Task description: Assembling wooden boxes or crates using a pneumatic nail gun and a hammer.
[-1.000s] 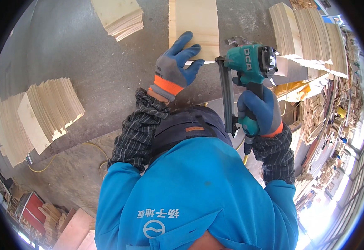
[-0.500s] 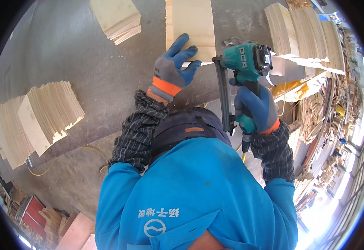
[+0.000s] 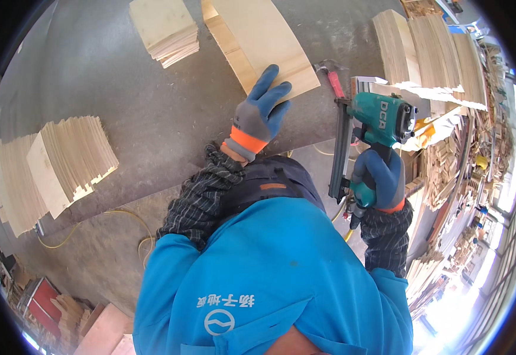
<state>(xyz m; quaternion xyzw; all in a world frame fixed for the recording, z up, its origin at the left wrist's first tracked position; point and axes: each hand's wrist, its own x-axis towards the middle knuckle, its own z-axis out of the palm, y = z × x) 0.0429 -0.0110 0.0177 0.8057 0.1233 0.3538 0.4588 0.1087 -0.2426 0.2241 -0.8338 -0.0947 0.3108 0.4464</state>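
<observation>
My left hand (image 3: 261, 113), in a blue and grey glove with an orange cuff, lies flat with fingers spread on the near end of a pale plywood board (image 3: 264, 44) on the grey workbench (image 3: 128, 112). My right hand (image 3: 377, 177), gloved the same way, grips the handle of a teal nail gun (image 3: 371, 127). The gun is off the right end of the board, apart from it, its long black magazine pointing down beside my body. A red-handled hammer (image 3: 332, 80) lies on the bench just beyond the gun.
Stacks of thin plywood pieces sit at the left (image 3: 62, 163), at the top left (image 3: 166, 29) and at the upper right (image 3: 429, 53). A yellow hose (image 3: 119, 225) runs on the floor below the bench edge. Timber piles (image 3: 459, 171) fill the right side.
The nail gun has moved right and away from the board's edge. My left hand stays on the board, which now sits turned more to the right.
</observation>
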